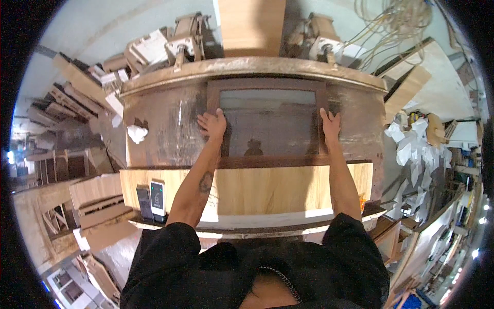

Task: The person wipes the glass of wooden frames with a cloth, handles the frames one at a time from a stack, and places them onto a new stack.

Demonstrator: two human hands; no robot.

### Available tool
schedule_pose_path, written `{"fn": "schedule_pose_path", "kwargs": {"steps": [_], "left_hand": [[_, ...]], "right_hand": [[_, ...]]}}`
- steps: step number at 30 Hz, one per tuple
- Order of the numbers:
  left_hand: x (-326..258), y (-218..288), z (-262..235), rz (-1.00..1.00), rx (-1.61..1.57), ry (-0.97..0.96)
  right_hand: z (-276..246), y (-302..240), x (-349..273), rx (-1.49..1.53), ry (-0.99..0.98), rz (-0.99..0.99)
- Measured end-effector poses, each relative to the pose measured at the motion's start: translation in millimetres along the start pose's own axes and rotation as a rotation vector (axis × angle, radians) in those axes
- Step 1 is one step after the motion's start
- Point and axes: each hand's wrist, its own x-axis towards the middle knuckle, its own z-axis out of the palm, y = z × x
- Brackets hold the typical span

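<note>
A dark brown framed panel [268, 161] with a glossy, glass-like dark centre lies flat on the worn brown workbench [164, 116] ahead of me. At its left side is my left hand [212, 124], fingers spread outward over the bench and thumb at the frame. My right hand [331, 125] rests along the right side, fingers stretched and apart. Both hands seem to touch the frame's outer edges, and neither is wrapped round it. Between my forearms and under them runs a light wood-grain board [267, 188] along the near edge of the bench.
A white-fronted handheld device [158, 196] and a dark one [143, 201] sit at the board's left end. Crumpled white paper [137, 134] lies on the bench. Clamp-like machine parts [327, 46] line the far edge. Coiled cables [401, 23], torn sheets [417, 149] and stacked boards [98, 195] surround the bench.
</note>
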Motion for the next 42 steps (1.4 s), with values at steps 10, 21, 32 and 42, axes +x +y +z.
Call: {"fn": "schedule_pose_path", "kwargs": {"steps": [10,21,32,42], "left_hand": [[-69,1,-236,0.040,-1.950,-0.752],[-172,40,-305,0.268,-2.066,-2.037],[-251,55,-298,-0.082,-1.897,-2.486],[-316,24,-307,-0.287,-1.713,-2.661]], "right_hand": [[-171,-31,-183,1.765,0.016,-0.242],[-293,21,-464,1.722,0.040,-0.537],[-317,98,-601,1.670,0.177,-0.778],[-333,117,-713,1.644,0.389,-0.785]]}}
